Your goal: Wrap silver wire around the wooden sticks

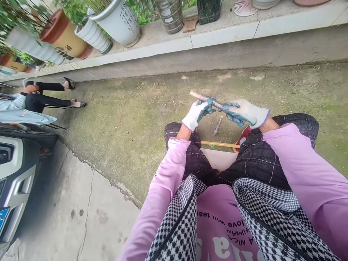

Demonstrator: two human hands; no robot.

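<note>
Both my hands wear white work gloves with blue-green coated palms and fingers. Between them, above my knees, is a wooden stick (198, 95) with a bare pale end and a dark, ridged winding along its length; I cannot make out the winding's material. My left hand (199, 111) is closed around the stick below the pale end. The fingers of my right hand (246, 112) close on its other end, partly hiding it. A shorter piece with a similar ridged surface (217, 126) lies below, between my legs, touched by neither hand.
A yellowish rod (217, 144) runs between my knees, above a pale flat surface (220, 157). Potted plants (118, 23) line a ledge (217, 40) ahead. At left, another person (40, 98) sits near a parked car (16, 181).
</note>
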